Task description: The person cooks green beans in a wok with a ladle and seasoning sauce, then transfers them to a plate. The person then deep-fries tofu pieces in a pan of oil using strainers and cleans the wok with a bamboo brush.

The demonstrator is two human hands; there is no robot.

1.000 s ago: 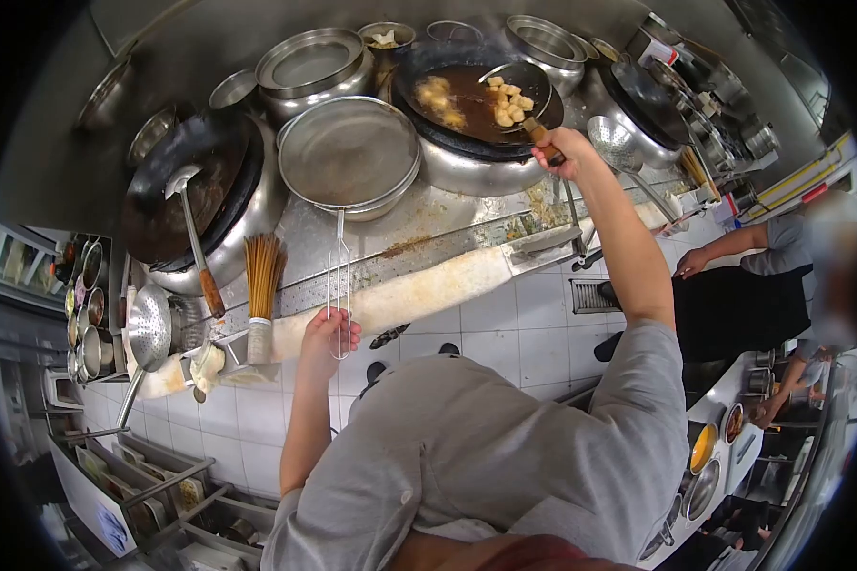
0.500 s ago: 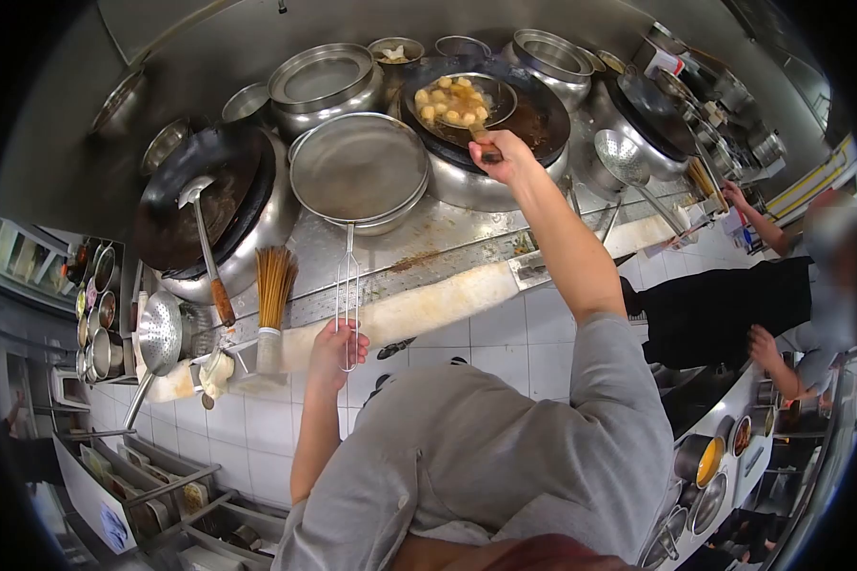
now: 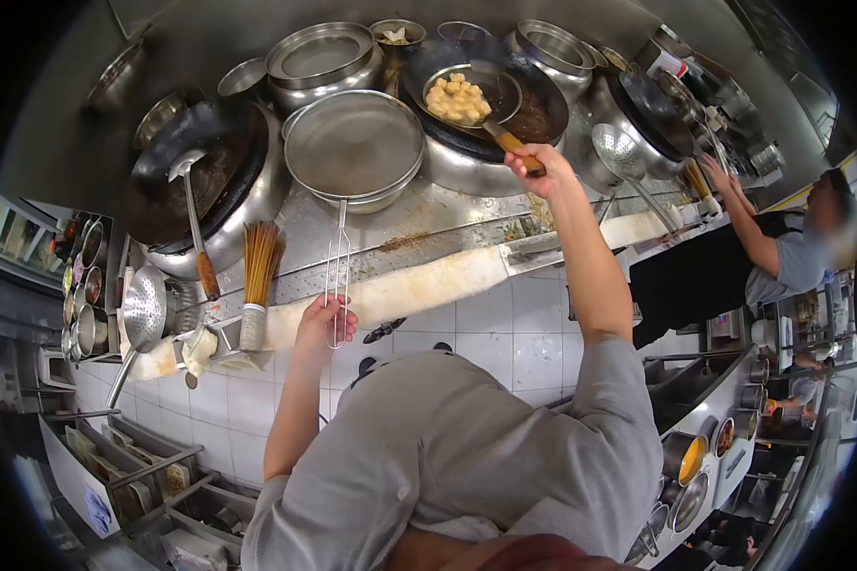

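My right hand (image 3: 546, 170) is closed around the wooden handle (image 3: 514, 150) of a shallow round pan (image 3: 508, 98). Pale yellow cube-like food pieces (image 3: 457, 99) sit bunched in the pan's left half. The pan is over a large dark wok (image 3: 543, 109) on the stove; whether they touch, I cannot tell. Low at the counter's front edge, my left hand (image 3: 327, 322) has its fingers curled around the long wire handle (image 3: 341, 266) of a wide fine-mesh strainer (image 3: 354, 143). That strainer lies on top of a metal pot (image 3: 388, 196).
A second wok (image 3: 195, 186) at left holds a ladle (image 3: 194, 209). A bamboo brush (image 3: 260, 262) and a perforated skimmer (image 3: 146, 309) stand along the front edge. Another skimmer (image 3: 619, 152) lies at right, near a co-worker (image 3: 733, 257). Lidded pots (image 3: 319, 55) line the back.
My right hand has drawn the pan's handle slightly towards me and right. Food pieces that were spread out are now bunched together. The co-worker's arms have moved to the counter; my view shifted slightly.
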